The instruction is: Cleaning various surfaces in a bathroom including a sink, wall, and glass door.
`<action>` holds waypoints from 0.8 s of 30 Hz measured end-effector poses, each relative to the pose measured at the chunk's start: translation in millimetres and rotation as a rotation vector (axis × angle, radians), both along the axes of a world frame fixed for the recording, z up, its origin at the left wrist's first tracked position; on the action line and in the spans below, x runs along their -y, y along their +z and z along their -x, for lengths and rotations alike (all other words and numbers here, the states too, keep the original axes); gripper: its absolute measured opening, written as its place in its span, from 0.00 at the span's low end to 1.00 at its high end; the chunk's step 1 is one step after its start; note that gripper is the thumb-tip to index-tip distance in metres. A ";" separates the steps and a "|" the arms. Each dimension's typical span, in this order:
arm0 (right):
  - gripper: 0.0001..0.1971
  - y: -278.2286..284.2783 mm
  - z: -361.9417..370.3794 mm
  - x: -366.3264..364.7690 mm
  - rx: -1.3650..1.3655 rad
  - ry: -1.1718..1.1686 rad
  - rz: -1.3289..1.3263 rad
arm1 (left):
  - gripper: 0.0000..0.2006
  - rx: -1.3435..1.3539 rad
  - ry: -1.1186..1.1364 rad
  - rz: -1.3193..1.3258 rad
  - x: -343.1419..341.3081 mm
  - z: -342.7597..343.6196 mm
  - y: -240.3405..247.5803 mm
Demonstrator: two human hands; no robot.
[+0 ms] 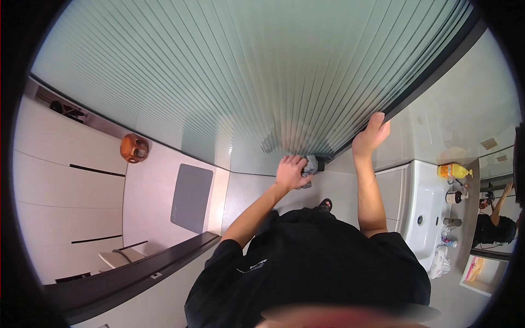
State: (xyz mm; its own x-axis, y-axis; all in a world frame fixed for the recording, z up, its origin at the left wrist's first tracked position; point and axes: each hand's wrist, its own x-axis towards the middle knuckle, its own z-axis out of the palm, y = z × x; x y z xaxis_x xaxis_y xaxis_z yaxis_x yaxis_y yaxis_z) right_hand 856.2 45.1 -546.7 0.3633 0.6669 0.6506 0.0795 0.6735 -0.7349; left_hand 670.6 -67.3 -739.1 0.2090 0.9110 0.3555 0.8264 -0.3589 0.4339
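A tall ribbed glass door (pixel 240 71) with a dark frame (pixel 432 74) fills the upper part of the head view. Low on the glass, my left hand (pixel 291 173) is closed on a crumpled grey cloth (pixel 310 165), pressing it against the pane near the dark lower corner. Some of the cloth is hidden under my fingers and palm. My right hand (pixel 370 139) is raised at the door's right edge and grips the dark frame, its thumb pointing up. The fingers of that hand are partly hidden.
On the right, a white sink (pixel 421 199) stands beside a yellow pump bottle (pixel 451 171) and other toiletries, with a mirror (pixel 495 218) beyond. At left, past a dark door track (pixel 136 284), lie a grey mat (pixel 191 197) and a brown wooden stool (pixel 133 148).
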 end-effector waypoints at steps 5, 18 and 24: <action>0.30 18.7 8.1 5.7 -0.009 0.050 -0.006 | 0.24 -0.017 -0.029 0.025 -8.4 -16.5 2.2; 0.26 23.4 10.1 6.2 -0.040 0.034 -0.005 | 0.23 0.050 -0.013 -0.024 -1.5 21.8 -4.1; 0.28 12.5 7.3 10.1 -0.033 0.092 0.035 | 0.24 0.004 -0.002 0.029 -5.6 -18.5 4.8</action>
